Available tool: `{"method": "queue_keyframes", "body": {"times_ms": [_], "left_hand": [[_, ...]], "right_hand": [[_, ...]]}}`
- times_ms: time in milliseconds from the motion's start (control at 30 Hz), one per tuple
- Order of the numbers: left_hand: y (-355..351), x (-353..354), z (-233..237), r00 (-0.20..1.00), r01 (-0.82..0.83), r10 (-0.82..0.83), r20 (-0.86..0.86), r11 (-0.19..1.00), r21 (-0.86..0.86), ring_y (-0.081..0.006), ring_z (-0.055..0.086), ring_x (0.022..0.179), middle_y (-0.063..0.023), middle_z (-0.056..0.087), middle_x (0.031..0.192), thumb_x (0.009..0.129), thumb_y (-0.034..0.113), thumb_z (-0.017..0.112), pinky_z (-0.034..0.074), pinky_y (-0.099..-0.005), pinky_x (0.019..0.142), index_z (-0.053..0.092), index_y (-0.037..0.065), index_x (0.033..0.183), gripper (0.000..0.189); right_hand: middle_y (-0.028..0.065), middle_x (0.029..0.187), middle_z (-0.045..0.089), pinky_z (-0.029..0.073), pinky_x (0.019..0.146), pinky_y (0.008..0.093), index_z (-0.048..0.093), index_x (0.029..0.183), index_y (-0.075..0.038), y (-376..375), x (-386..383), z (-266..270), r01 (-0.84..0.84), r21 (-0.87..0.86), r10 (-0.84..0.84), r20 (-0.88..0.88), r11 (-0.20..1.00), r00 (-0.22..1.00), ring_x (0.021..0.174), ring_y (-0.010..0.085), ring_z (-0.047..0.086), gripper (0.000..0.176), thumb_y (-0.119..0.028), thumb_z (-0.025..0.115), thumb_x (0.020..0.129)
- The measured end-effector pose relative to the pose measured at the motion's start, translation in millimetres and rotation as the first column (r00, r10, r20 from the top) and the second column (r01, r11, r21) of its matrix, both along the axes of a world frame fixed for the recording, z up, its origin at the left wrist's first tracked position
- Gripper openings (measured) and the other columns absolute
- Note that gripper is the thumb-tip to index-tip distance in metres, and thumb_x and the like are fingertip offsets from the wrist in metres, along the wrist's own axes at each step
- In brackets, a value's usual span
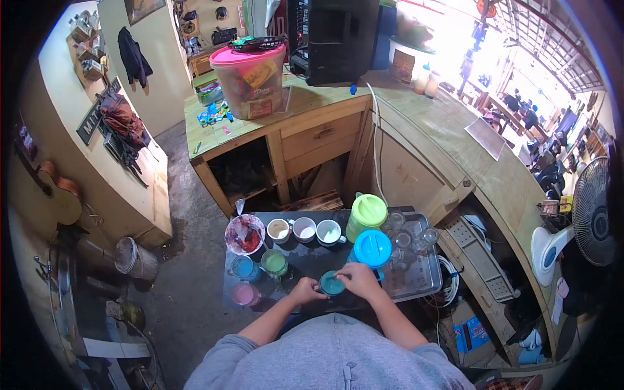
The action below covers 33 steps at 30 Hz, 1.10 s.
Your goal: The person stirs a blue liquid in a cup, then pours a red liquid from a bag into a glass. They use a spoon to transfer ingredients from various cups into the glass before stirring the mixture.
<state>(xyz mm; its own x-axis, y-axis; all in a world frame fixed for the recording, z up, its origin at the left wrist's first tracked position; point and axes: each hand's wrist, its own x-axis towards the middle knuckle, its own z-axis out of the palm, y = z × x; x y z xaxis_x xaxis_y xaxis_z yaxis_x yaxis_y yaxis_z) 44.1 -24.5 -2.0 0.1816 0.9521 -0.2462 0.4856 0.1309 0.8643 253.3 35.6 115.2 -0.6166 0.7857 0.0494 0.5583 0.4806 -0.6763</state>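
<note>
My left hand (308, 291) is closed round the side of a glass of teal liquid (332, 284) near the front edge of the dark table (305, 265). Over the same glass, my right hand (357, 280) is pinched on something too small to make out. Just behind stand a blue-lidded pitcher (372, 248) and a green-lidded pitcher (368, 211). To the left are glasses of green (274, 262), blue (242, 266) and pink liquid (244, 294). Three cups (304, 229) stand in a row behind, beside a bowl of dark red contents (245, 234) with a spoon.
A metal tray (426, 276) with several empty glasses (403, 240) sits at the table's right. Beyond is a wooden counter (305, 104) with a pink-lidded tub (249, 81) and a black speaker (341, 42). A fan (590, 211) stands far right; a bucket (136, 258) is left.
</note>
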Motion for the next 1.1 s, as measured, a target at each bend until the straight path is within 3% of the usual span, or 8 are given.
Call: {"method": "queue_keyframes", "body": {"times_ms": [67, 167, 300, 567, 667, 833, 1033, 1100], "left_hand": [[0, 1, 6, 1.000, 0.003, -0.003, -0.027, 1.000, -0.002, -0.0113, 0.036, 0.050, -0.0046, 0.044, 0.050, 0.059, 0.031, 0.087, 0.039, -0.0368, 0.049, 0.048, -0.002, 0.054, 0.051], [1, 1, 2, 0.999, 0.019, -0.018, -0.041, 1.000, 0.016, -0.0116, 0.036, 0.050, -0.0048, 0.045, 0.050, 0.060, 0.031, 0.087, 0.039, -0.0372, 0.049, 0.049, -0.002, 0.055, 0.051], [0, 1, 10, 1.000, 0.004, -0.005, -0.029, 1.000, -0.011, -0.0114, 0.037, 0.050, -0.0052, 0.045, 0.050, 0.061, 0.032, 0.087, 0.038, -0.0370, 0.049, 0.049, -0.002, 0.055, 0.051], [0, 0, 3, 0.999, 0.020, -0.021, -0.049, 1.000, -0.016, -0.0123, 0.041, 0.052, -0.0077, 0.049, 0.053, 0.061, 0.034, 0.087, 0.040, -0.0371, 0.051, 0.056, -0.004, 0.062, 0.049], [-1, 0, 7, 0.999, 0.033, -0.034, -0.030, 0.999, -0.031, -0.0130, 0.043, 0.051, -0.0094, 0.051, 0.053, 0.061, 0.034, 0.087, 0.041, -0.0376, 0.052, 0.057, -0.004, 0.063, 0.048], [0, 0, 5, 0.999, 0.021, -0.023, -0.032, 0.999, -0.048, -0.0110, 0.040, 0.052, -0.0048, 0.047, 0.052, 0.061, 0.032, 0.087, 0.039, -0.0361, 0.050, 0.054, -0.002, 0.060, 0.048], [0, -1, 2, 1.000, 0.028, -0.028, -0.007, 0.999, -0.043, -0.0099, 0.037, 0.052, -0.0030, 0.046, 0.051, 0.061, 0.033, 0.087, 0.037, -0.0352, 0.049, 0.048, 0.002, 0.055, 0.050], [0, -1, -1, 1.000, 0.021, -0.021, 0.006, 0.999, -0.036, -0.0101, 0.037, 0.052, -0.0030, 0.046, 0.051, 0.061, 0.033, 0.087, 0.037, -0.0353, 0.049, 0.048, 0.002, 0.055, 0.050]], "right_hand": [[0.0115, 0.083, 0.068, 0.052, 0.069, 0.0373, 0.074, 0.087, -0.007, -7, 7, 16, 0.087, 0.062, -0.075, -0.172, 0.994, 0.982, 0.077, 0.0293, 0.065, 0.011, -0.010, 0.068, 0.078], [0.0108, 0.083, 0.068, 0.052, 0.066, 0.0340, 0.074, 0.089, -0.007, -17, 20, 34, 0.128, 0.043, -0.115, -0.225, 0.991, 0.967, 0.073, 0.0259, 0.065, 0.013, -0.009, 0.069, 0.078], [0.0104, 0.084, 0.067, 0.051, 0.065, 0.0329, 0.073, 0.091, -0.007, -31, 30, 55, 0.168, 0.009, -0.161, -0.241, 0.986, 0.957, 0.072, 0.0245, 0.065, 0.013, -0.010, 0.069, 0.079], [0.0089, 0.087, 0.067, 0.051, 0.065, 0.0328, 0.073, 0.092, -0.009, -37, 25, 39, 0.176, -0.027, -0.177, -0.228, 0.984, 0.957, 0.075, 0.0251, 0.065, 0.012, -0.013, 0.068, 0.081], [0.0097, 0.086, 0.068, 0.052, 0.070, 0.0320, 0.073, 0.092, -0.007, -35, 18, 31, 0.115, 0.029, -0.106, -0.213, 0.993, 0.971, 0.078, 0.0246, 0.066, 0.013, -0.012, 0.068, 0.081], [0.0072, 0.087, 0.068, 0.053, 0.072, 0.0376, 0.074, 0.089, -0.011, -24, 2, 6, -0.033, 0.158, 0.038, -0.033, 0.987, 0.999, 0.083, 0.0257, 0.065, 0.015, -0.016, 0.065, 0.078], [0.0068, 0.087, 0.068, 0.052, 0.073, 0.0377, 0.073, 0.085, -0.010, -16, -12, -19, -0.093, 0.182, 0.062, 0.168, 0.979, 0.984, 0.083, 0.0257, 0.063, 0.015, -0.019, 0.067, 0.075], [0.0068, 0.086, 0.068, 0.052, 0.072, 0.0380, 0.073, 0.083, -0.009, -15, -16, -20, -0.081, 0.186, 0.064, 0.097, 0.979, 0.993, 0.083, 0.0259, 0.063, 0.014, -0.019, 0.067, 0.075]]}}
